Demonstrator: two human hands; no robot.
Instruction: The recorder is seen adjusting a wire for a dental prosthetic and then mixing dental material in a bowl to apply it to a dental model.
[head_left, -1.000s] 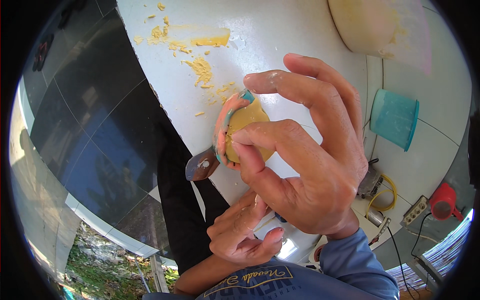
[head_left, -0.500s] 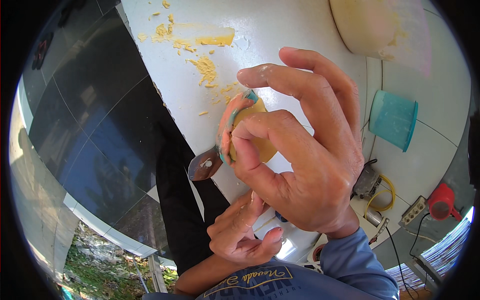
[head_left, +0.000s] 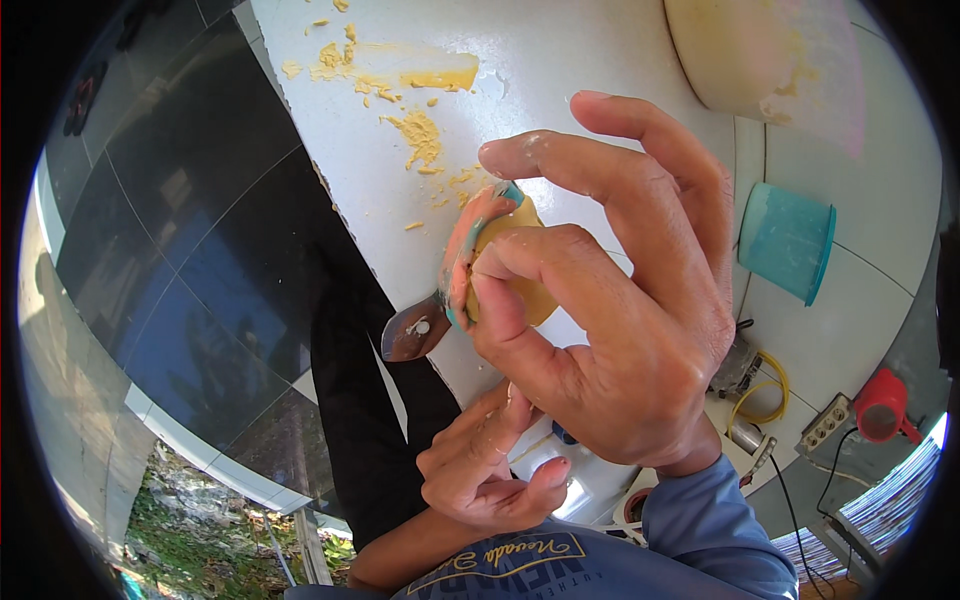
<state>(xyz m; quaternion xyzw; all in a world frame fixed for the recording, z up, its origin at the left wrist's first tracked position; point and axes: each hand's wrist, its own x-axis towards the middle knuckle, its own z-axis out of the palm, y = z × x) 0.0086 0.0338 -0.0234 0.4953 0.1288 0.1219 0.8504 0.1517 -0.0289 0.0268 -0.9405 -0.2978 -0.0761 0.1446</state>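
Note:
A rounded yellow piece [head_left: 530,295] with a smeared pink-and-teal rim [head_left: 467,240] is over the white table near its left edge. My right hand [head_left: 625,310] pinches it at the rim with thumb and index finger, the other fingers raised and bent above it. A shiny metal piece with a hole [head_left: 405,340] juts out beside it; whether they are joined I cannot tell. My left hand [head_left: 480,465] is below my right one, its fingers loosely curled and thumb apart, with nothing visible in it; some fingertips are hidden.
Yellow crumbs and smears [head_left: 420,140] lie on the white tabletop [head_left: 590,60]. A large pale container [head_left: 740,50] stands at top right. On the right are a teal tub [head_left: 785,240], a red cup [head_left: 880,405], a power strip [head_left: 828,420], cables and a yellow hose [head_left: 770,370]. Dark floor tiles [head_left: 180,250] lie left.
The yellow piece has shifted a little to the right and tilted, showing less of its yellow face. My right hand has moved slightly up with it.

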